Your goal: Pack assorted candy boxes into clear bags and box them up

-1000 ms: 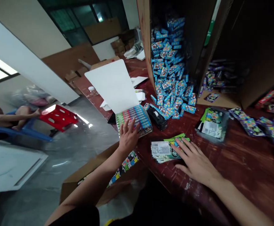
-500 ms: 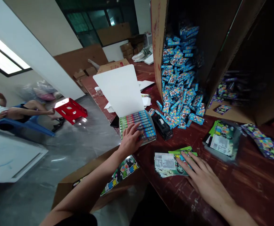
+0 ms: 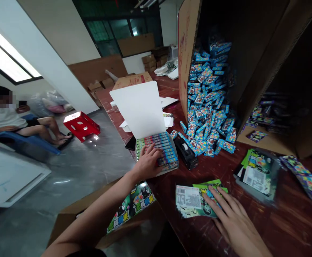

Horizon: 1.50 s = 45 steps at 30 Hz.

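Head view: at the desk's (image 3: 287, 223) left edge stands an open box (image 3: 173, 167), its white lid (image 3: 138, 107) raised and tilted back. Inside lie rows of small packs (image 3: 170, 145), green toward the left, red in the middle and blue toward the right. The left hand (image 3: 147, 162) rests over the packs with its fingers bent; whether its grip is closed on one cannot be told.

Near the desk's front edge, the right hand (image 3: 232, 210) has its grip open, fingers extended and resting on a fanned stack of green printed sleeves (image 3: 189, 198). A second sleeve stack (image 3: 257, 175) lies farther right, well apart from that hand. Just right of the box sits a black tape dispenser (image 3: 188, 157).

Toward the desk's far side, a large carton (image 3: 186, 59) opens forward, and a heap of blue packs (image 3: 202, 103) spills from it onto the desk. Beside it, another carton (image 3: 275, 142) holds purple packs (image 3: 264, 117).

Below the desk's left edge, a printed card (image 3: 134, 205) shows in a brown carton (image 3: 61, 219). Beyond, a person (image 3: 3, 117) sits near a red stool (image 3: 82, 126).
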Available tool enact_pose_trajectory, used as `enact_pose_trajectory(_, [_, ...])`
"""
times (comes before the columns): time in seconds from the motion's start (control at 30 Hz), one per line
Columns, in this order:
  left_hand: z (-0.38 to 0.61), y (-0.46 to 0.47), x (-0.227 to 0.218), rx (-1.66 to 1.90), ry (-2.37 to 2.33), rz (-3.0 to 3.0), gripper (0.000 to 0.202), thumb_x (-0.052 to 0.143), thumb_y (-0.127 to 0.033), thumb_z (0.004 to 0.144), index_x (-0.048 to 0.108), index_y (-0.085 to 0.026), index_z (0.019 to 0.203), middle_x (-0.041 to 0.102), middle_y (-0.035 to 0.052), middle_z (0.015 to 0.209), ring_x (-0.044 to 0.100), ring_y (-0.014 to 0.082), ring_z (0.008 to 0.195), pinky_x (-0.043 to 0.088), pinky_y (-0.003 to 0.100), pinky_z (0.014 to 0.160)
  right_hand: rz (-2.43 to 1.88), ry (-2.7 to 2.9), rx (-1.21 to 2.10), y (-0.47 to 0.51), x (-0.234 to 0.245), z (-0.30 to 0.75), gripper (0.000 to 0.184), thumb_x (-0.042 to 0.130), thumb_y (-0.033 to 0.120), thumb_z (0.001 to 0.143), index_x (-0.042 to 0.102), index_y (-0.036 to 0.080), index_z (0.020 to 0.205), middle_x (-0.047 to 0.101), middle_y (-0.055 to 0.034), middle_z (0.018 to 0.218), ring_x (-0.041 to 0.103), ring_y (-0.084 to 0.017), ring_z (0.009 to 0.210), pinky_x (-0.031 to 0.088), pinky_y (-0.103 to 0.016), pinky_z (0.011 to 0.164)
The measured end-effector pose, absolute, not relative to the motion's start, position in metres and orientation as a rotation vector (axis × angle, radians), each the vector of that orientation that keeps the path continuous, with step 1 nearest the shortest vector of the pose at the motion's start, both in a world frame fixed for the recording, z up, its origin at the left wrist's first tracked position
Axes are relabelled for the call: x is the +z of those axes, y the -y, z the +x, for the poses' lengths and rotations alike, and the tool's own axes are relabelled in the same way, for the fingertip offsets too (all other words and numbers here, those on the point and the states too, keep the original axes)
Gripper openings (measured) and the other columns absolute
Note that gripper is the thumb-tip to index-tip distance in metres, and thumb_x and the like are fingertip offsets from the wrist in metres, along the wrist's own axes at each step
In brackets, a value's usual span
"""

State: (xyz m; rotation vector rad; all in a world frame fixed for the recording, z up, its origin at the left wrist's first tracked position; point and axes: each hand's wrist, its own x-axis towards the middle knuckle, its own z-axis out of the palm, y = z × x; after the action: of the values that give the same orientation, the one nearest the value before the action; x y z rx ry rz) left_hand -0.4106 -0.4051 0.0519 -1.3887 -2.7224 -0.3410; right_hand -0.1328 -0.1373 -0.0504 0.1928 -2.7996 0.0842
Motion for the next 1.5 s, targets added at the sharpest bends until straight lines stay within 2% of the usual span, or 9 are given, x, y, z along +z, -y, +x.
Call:
enact_pose_trajectory(0.13, [-0.423, 0.406, 0.055, -0.357, 2.755, -1.451, 0.044, 0.075, -0.038, 0.075, 0.059, -0.023, 0.113, 0.060, 0.0104, 0.137, 0.029, 0.0391, 0.149, 0.003, 0.062, 0.121, 0.192, 2.811, 0.073, 0.137, -0.054, -0.131, 0.078, 0.050, 0.017, 0.088, 0.027, 0.036, 0.160, 0.033, 0.0016, 0.165, 0.045, -0.032, 0.144, 0.050, -0.052, 0.105])
enact_pose_trajectory(0.4, [-0.421, 0.412, 0.050, -0.316, 2.665, -1.507, 0.041, 0.069, -0.040, 0.084, 0.056, -0.024, 0.118, 0.061, 0.0083, 0.139, 0.039, 0.0354, 0.144, 0.008, 0.059, 0.124, 0.208, 2.785, 0.044, 0.133, -0.066, -0.129, 0.076, 0.052, 0.023, 0.088, 0.030, 0.037, 0.159, 0.036, 0.0021, 0.164, 0.046, -0.032, 0.141, 0.049, -0.049, 0.102])
enact_pose_trajectory(0.53, [-0.421, 0.413, 0.046, -0.314, 2.590, -1.552, 0.041, 0.067, -0.036, 0.086, 0.055, -0.023, 0.122, 0.058, 0.0091, 0.140, 0.043, 0.0324, 0.142, 0.022, 0.052, 0.125, 0.204, 2.773, 0.023, 0.133, -0.067, -0.130, 0.072, 0.051, 0.023, 0.090, 0.032, 0.036, 0.158, 0.036, 0.0027, 0.164, 0.047, -0.031, 0.140, 0.045, -0.046, 0.104])
enact_pose_trajectory(0.67, [-0.424, 0.411, 0.047, -0.307, 2.597, -1.494, 0.053, 0.072, -0.040, 0.079, 0.053, -0.020, 0.125, 0.049, 0.0156, 0.148, 0.050, 0.0327, 0.134, 0.039, 0.047, 0.115, 0.220, 2.745, 0.036, 0.134, -0.066, -0.131, 0.070, 0.049, 0.021, 0.089, 0.036, 0.034, 0.157, 0.037, 0.0012, 0.163, 0.048, -0.030, 0.138, 0.043, -0.045, 0.104])
enact_pose_trajectory(0.9, [-0.440, 0.405, 0.057, -0.140, 2.763, -1.388, 0.073, 0.084, -0.052, 0.060, 0.053, -0.020, 0.118, 0.026, 0.0216, 0.163, 0.041, 0.0439, 0.137, 0.042, 0.059, 0.106, 0.215, 2.732, 0.036, 0.135, -0.061, -0.131, 0.069, 0.049, 0.021, 0.090, 0.037, 0.034, 0.156, 0.043, 0.0008, 0.160, 0.050, -0.029, 0.136, 0.045, -0.044, 0.103])
enact_pose_trajectory(1.07, [-0.452, 0.399, 0.065, -0.057, 2.805, -1.438, 0.078, 0.085, -0.059, 0.055, 0.055, -0.021, 0.115, 0.043, 0.0194, 0.152, 0.044, 0.0427, 0.132, 0.040, 0.058, 0.107, 0.210, 2.726, 0.019, 0.136, -0.062, -0.130, 0.068, 0.050, 0.023, 0.089, 0.038, 0.033, 0.156, 0.041, -0.0001, 0.161, 0.050, -0.030, 0.136, 0.047, -0.045, 0.102])
enact_pose_trajectory(1.23, [-0.464, 0.396, 0.066, -0.019, 2.796, -1.487, 0.081, 0.085, -0.065, 0.050, 0.057, -0.020, 0.111, 0.049, 0.0176, 0.143, 0.035, 0.0457, 0.141, 0.021, 0.064, 0.119, 0.201, 2.775, 0.045, 0.135, -0.062, -0.128, 0.070, 0.055, 0.031, 0.090, 0.035, 0.034, 0.157, 0.038, 0.0002, 0.163, 0.047, -0.032, 0.140, 0.048, -0.047, 0.103])
enact_pose_trajectory(1.4, [-0.470, 0.399, 0.062, -0.055, 2.807, -1.496, 0.081, 0.086, -0.064, 0.052, 0.054, -0.021, 0.114, 0.046, 0.0190, 0.145, 0.045, 0.0429, 0.134, 0.038, 0.060, 0.109, 0.214, 2.860, 0.151, 0.132, -0.039, -0.143, 0.078, 0.065, 0.027, 0.083, 0.036, 0.036, 0.155, 0.026, 0.0001, 0.168, 0.033, -0.035, 0.149, 0.032, -0.056, 0.118])
enact_pose_trajectory(1.5, [-0.468, 0.400, 0.057, -0.094, 2.792, -1.469, 0.082, 0.086, -0.061, 0.054, 0.053, -0.020, 0.117, 0.041, 0.0215, 0.149, 0.040, 0.0437, 0.139, 0.036, 0.061, 0.111, 0.262, 2.987, 0.237, 0.128, -0.020, -0.160, 0.089, 0.073, 0.025, 0.074, 0.036, 0.032, 0.155, 0.020, -0.0042, 0.170, 0.021, -0.038, 0.154, 0.018, -0.059, 0.123])
